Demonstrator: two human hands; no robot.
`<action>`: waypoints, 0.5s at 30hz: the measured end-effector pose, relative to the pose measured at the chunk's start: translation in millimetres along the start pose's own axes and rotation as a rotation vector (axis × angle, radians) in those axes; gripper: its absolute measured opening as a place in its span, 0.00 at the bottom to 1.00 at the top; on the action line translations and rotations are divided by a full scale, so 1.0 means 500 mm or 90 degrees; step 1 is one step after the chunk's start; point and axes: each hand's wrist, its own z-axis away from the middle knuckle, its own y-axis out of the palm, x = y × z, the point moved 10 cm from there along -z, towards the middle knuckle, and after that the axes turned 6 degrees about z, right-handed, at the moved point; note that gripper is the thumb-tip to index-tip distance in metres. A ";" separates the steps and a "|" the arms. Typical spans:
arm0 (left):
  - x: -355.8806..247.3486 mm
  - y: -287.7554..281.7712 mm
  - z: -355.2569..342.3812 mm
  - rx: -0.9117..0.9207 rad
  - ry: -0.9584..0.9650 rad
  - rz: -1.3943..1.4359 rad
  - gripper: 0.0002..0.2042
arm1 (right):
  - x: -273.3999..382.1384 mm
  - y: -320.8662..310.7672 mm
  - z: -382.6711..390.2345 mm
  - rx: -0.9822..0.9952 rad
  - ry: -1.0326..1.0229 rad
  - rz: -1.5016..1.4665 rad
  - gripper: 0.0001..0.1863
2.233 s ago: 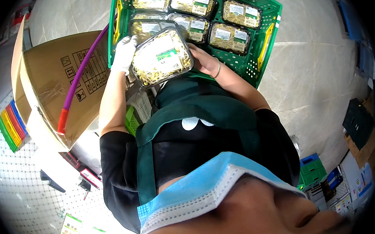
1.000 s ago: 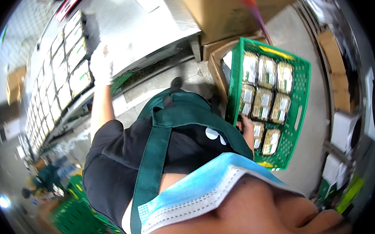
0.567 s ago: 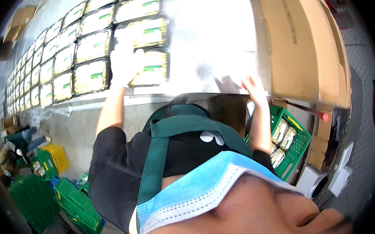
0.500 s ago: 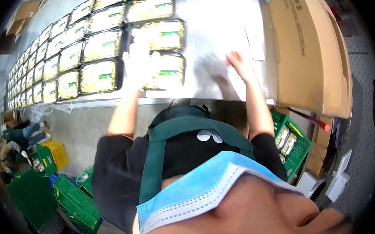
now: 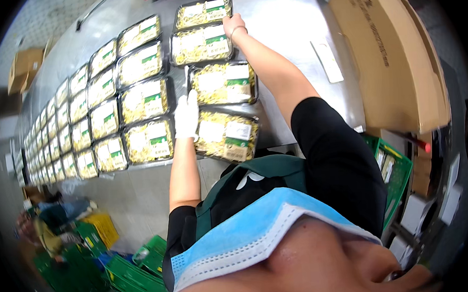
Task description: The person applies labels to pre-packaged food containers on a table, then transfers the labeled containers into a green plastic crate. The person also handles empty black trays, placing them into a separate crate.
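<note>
My left hand (image 5: 187, 114), in a white glove, lies along the left edge of two black food trays. Its fingers are stretched out and hold nothing. The nearest tray (image 5: 226, 134) sits slightly askew by the table's front edge; the tray beyond it (image 5: 223, 83) is straighter. Both have clear tops, pale yellow contents and white-and-green labels. My bare right hand (image 5: 234, 24) reaches further off, fingers curled at the right edge of the farthest tray (image 5: 203, 12), just above the corner of another tray (image 5: 201, 44). Its fingertips are partly hidden.
Several rows of like trays (image 5: 148, 140) fill the left of the metal table (image 5: 281, 41). A thin white object (image 5: 326, 61) lies to the right, near a large cardboard box (image 5: 386, 56). Green crates (image 5: 397, 184) stand below on both sides. Another person (image 5: 51, 221) is at lower left.
My right hand has gone from over the bare tabletop to the far trays. The left hand stays beside the near trays, and the nearest one is now askew. The whole view has shifted.
</note>
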 end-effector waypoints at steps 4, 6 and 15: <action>-0.036 -0.001 0.017 0.044 -0.017 0.321 0.15 | 0.051 -0.246 0.124 -0.065 -0.305 0.017 0.13; -0.093 -0.037 0.056 -0.032 0.019 0.368 0.12 | 0.073 -0.373 0.259 -0.101 -0.536 0.168 0.10; -0.542 0.054 0.247 0.121 0.761 -0.016 0.14 | -0.291 -0.873 0.903 -0.320 -0.144 0.379 0.08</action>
